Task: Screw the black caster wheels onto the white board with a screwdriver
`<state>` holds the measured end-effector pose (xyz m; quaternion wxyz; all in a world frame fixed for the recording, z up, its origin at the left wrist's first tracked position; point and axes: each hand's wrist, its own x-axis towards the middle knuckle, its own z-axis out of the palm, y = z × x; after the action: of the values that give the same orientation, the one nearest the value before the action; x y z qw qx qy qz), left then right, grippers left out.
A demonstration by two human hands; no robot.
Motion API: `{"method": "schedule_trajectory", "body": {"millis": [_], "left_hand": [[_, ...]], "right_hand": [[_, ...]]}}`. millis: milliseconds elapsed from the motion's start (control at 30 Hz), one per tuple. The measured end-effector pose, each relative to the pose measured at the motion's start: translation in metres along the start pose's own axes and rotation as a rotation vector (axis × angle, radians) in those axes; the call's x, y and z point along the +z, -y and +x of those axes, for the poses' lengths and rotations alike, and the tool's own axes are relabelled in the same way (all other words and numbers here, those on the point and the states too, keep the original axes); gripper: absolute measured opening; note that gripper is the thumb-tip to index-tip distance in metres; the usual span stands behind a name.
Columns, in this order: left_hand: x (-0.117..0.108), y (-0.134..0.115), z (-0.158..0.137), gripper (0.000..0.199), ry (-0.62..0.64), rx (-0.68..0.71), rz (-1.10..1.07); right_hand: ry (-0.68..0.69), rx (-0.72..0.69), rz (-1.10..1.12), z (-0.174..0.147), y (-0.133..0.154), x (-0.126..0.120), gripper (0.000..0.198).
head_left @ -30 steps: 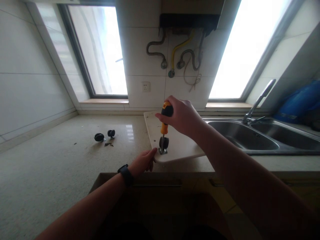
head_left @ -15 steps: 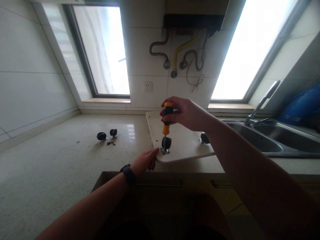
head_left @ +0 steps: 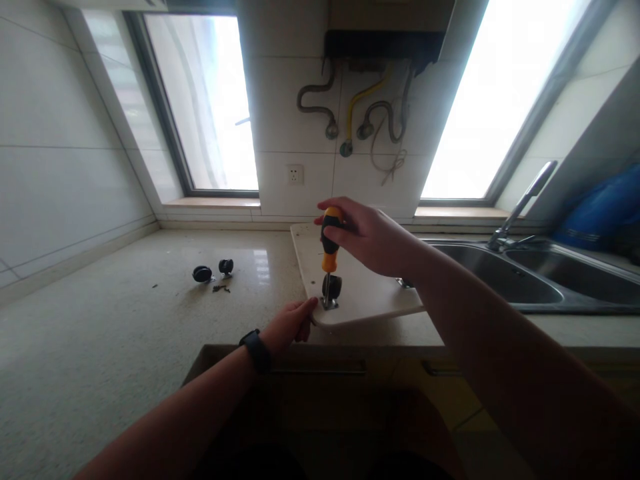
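Note:
My right hand (head_left: 363, 233) is wrapped round the yellow and black handle of a screwdriver (head_left: 331, 235), which points down. Its tip meets the metal plate of a black caster wheel (head_left: 332, 287) at the near left corner of a pale board (head_left: 367, 299). My left hand (head_left: 293, 320) pinches the edge of that corner, thumb on top and fingers curled below. Another caster's metal plate (head_left: 404, 283) shows on the board, mostly hidden behind my right wrist. Two loose casters (head_left: 202, 273) lie on the counter to the left, with several small dark screws (head_left: 221, 289) beside them.
The board lies on a speckled stone counter (head_left: 125, 320), close to its front edge. A double steel sink (head_left: 480, 267) with a tap (head_left: 523, 207) is on the right. Hoses (head_left: 315, 99) and a wall socket (head_left: 295, 175) are on the tiled wall behind.
My right hand has turned round the screwdriver handle, its wrist now lower and covering more of the other caster. My left hand keeps its hold on the board.

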<state>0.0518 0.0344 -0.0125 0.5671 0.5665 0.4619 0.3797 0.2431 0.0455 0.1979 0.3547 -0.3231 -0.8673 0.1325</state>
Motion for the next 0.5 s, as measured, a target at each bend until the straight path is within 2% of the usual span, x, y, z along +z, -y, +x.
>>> {"method": "schedule_trajectory", "body": {"millis": [100, 167, 367, 500], "left_hand": [[-0.006, 0.002, 0.001, 0.061, 0.020, -0.008, 0.048], [-0.008, 0.003, 0.002, 0.061, 0.033, -0.015, 0.089], [-0.009, 0.010, 0.003, 0.063, 0.055, -0.036, 0.214], [-0.009, 0.012, 0.002, 0.064, 0.022, -0.010, 0.355]], "right_hand": [[0.162, -0.005, 0.303, -0.005, -0.008, -0.003, 0.046], [0.198, 0.011, 0.401, -0.010, -0.011, -0.003, 0.044], [0.086, 0.068, 0.304, -0.042, -0.001, 0.012, 0.033], [0.095, 0.148, 0.283, -0.065, 0.003, 0.021, 0.030]]}}
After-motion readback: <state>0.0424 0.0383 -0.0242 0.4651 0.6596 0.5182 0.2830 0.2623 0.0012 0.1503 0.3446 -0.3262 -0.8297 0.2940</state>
